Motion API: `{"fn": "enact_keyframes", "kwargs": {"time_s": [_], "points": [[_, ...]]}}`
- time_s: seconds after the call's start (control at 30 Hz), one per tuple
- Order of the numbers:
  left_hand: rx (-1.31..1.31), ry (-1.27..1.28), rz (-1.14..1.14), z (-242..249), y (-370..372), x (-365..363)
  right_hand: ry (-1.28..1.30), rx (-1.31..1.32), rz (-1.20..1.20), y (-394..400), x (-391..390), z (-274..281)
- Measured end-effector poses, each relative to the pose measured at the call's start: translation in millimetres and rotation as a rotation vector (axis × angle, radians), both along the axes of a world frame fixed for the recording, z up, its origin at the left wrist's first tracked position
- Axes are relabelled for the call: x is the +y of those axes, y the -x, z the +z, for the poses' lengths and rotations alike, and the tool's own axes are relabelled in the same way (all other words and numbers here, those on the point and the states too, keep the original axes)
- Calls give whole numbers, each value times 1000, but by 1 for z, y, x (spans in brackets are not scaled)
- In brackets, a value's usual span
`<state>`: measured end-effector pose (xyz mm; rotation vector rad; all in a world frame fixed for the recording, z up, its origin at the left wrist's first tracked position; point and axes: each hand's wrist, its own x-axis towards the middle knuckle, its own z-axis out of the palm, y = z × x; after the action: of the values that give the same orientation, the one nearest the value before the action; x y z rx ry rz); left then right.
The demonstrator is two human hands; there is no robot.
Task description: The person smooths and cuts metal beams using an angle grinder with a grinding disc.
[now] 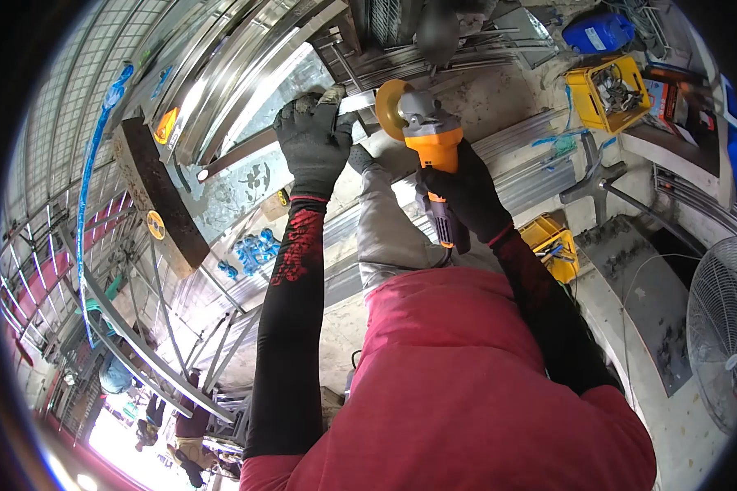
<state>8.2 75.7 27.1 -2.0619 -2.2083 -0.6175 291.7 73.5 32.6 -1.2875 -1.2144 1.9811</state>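
My right hand, in a dark glove, is wrapped round the body of an orange and grey angle grinder. Its yellowish disc points forward and left, a short way right of my other hand. My left hand, in a dark grey glove with worn fingertips, is closed over a long metal bar. The bar slants across a grey metal sheet, and its end shows between the left hand and the disc. Part of the bar is hidden under the glove.
A rusty steel beam stands at left near blue-wrapped pieces. Shiny metal profiles lie ahead. On the right are a yellow crate, a blue container, a yellow bin and a fan. People appear at lower left.
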Motion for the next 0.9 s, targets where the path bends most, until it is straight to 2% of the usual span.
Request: {"fn": "enact_keyframes", "kwargs": {"time_s": [0.13, 0.23, 0.3, 0.43, 0.63, 0.7, 0.9], "points": [[11, -10, -6, -1, 1, -1, -49, -82, 27, 2, -2, -1], [10, -4, -2, -2, 0, 0, -23, -71, 27, 3, -1, 2], [11, -6, -8, -1, 1, -1, 47, 41, -16, 3, -3, 2], [3, -13, -6, -3, 3, -1, 74, -15, 13, -1, 1, 1], [-1, -27, -11, -4, 3, -1, 78, -16, 5, 3, 0, 8], [-12, -38, -7, -3, 1, 0, 124, 76, -22, 5, 1, 13], [-16, -31, -13, -1, -1, 1, 96, 38, 3, 5, 2, 17]]}}
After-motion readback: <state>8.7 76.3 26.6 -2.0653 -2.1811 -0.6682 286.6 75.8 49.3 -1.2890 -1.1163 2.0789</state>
